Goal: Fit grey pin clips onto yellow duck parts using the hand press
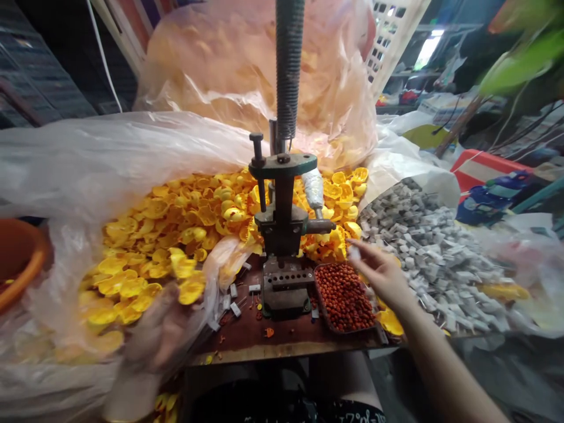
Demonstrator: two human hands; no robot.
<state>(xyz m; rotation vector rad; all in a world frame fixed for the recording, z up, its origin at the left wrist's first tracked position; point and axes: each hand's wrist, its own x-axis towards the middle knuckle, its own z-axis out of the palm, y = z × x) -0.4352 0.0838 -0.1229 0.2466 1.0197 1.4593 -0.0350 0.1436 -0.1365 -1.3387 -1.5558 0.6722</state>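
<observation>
My left hand (163,332), smeared by motion, is closed at the left on a yellow plastic shell (187,279), perhaps two pieces joined. My right hand (383,273) pinches a small whitish block (353,254) above the tray's right edge; it resembles the grey-white blocks heaped beside it. Between my hands stands a dark hand press (285,229) with a slotted metal base (288,282) and a wrapped lever (313,188). A shallow tray (324,317) of small red-brown beads (343,296) sits right of the base.
Loose yellow shells (176,217) are heaped behind and left of the press. Grey-white blocks with thin metal pins (423,252) form a pile at right. Plastic sheeting (132,141) surrounds the shells. An orange tub (22,258) stands far left. Several blocks lie near the press base.
</observation>
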